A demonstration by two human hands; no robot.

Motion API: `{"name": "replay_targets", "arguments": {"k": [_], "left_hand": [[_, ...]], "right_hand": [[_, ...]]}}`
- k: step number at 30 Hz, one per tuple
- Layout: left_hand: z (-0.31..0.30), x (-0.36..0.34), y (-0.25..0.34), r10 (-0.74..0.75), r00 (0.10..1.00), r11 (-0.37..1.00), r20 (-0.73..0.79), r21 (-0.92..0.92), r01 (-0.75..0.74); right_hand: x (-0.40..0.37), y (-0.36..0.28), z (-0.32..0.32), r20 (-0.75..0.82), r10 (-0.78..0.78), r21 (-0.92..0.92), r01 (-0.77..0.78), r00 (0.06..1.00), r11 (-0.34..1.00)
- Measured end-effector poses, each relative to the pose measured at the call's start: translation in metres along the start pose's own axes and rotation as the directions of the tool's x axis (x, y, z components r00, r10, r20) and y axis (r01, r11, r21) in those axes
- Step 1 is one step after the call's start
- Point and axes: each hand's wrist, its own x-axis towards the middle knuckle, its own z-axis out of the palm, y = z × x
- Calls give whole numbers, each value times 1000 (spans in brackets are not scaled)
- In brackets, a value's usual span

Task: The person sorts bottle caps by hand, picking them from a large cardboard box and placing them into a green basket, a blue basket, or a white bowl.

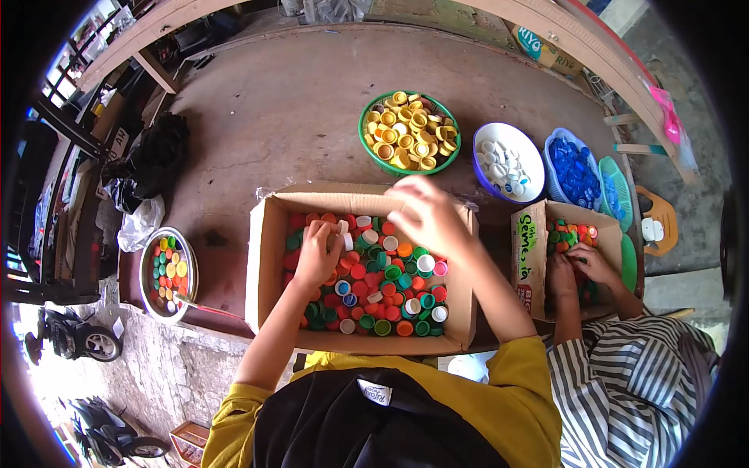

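A cardboard box (360, 343) full of mixed bottle caps (367, 273), mostly red, green and orange with some white and blue, stands in front of me. Over its left part, my left hand (316, 253) has its fingers closed, with white bottle caps (346, 239) at the fingertips. My right hand (429, 218) is raised over the box's far right side, blurred by motion; whether it holds anything does not show. Beyond it lies a green basket (363, 139) of yellow caps, and to the right of that a purple-rimmed bowl (477, 175) of white caps.
Blue caps fill a light-blue basket (552, 187), with a green basket (626, 195) beside it. At the right, a co-worker's hands (581, 269) reach into a smaller cardboard box (530, 257) of caps. A metal tray (145, 273) with caps sits left, near black plastic bags (156, 156).
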Motion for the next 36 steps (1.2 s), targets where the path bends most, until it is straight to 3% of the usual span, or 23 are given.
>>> {"name": "replay_targets", "arguments": {"k": [3, 5, 7, 9, 10, 12, 14, 15, 17, 18, 19, 21, 22, 24, 25, 27, 29, 31, 33, 35, 36], "left_hand": [[-12, 3, 32, 36, 999, 989, -6, -146, -36], [-11, 2, 42, -27, 999, 921, 34, -388, 38], [-6, 1, 39, -17, 998, 882, 56, -470, 41], [-1, -1, 33, -62, 992, 817, 110, -566, 113], [1, -3, 29, -109, 981, 766, 159, -616, 185], [-3, -5, 28, -155, 969, 726, 194, -643, 245], [-9, -5, 29, -154, 975, 758, 162, -613, 221], [-11, -4, 28, -149, 978, 774, 145, -599, 207], [-11, 0, 28, -153, 979, 771, 132, -604, 202], [-13, 1, 31, -146, 983, 784, 111, -594, 183], [-14, 2, 33, -141, 986, 796, 91, -582, 168], [-12, 1, 34, -119, 987, 800, 106, -579, 159], [-14, 1, 39, -105, 990, 816, 96, -561, 141], [-11, 0, 39, -87, 994, 806, 69, -581, 111], [-11, 0, 43, -37, 999, 814, 36, -579, 51], [-14, 5, 55, 76, 997, 823, -24, -563, -76], [-14, 11, 65, 137, 989, 845, -51, -515, -144], [-17, 16, 76, 226, 969, 870, -102, -425, -248], [-15, 15, 71, 231, 970, 910, -80, -335, -245], [-21, 14, 81, 256, 963, 931, -86, -247, -270], [-16, 14, 77, 251, 963, 899, -99, -345, -270]], "right_hand": [[-6, -29, 23, 203, -36, 132, 10, 979, 991], [-16, -27, 40, 196, -123, 102, 105, 973, 989], [-22, -30, 45, 173, -98, 58, 90, 980, 994], [-19, -24, 32, 121, -107, 267, 72, 987, 961], [-17, -20, 22, 97, -22, 335, -12, 995, 942], [-10, -2, -9, -202, 1, 173, 35, 979, 984], [-15, 44, -36, -349, 320, 353, -193, 881, 916], [-20, 71, -50, -499, 356, 188, -302, 790, 934], [-33, 127, -74, -689, 367, 61, -455, 624, 888], [-42, 153, -83, -715, 316, -43, -491, 623, 870], [-47, 161, -90, -650, 481, -4, -635, 588, 772], [-60, 181, -84, -568, 397, -390, -661, 721, 641], [-54, 168, -78, -568, 336, -441, -622, 752, 647], [-34, 124, -65, -561, 213, -287, -429, 800, 857], [-20, 84, -54, -433, 439, 101, -442, 787, 892], [-13, 33, -30, -111, 433, 417, -353, 895, 838], [-18, 3, 4, 59, 300, 575, -278, 952, 770], [-20, -22, 8, 279, 236, 633, -363, 931, 683], [-23, -32, 11, 327, 300, 739, -440, 896, 510], [-28, -13, 7, 224, 297, 711, -365, 928, 601], [-28, 1, 1, 13, 264, 710, -195, 965, 677]]}}
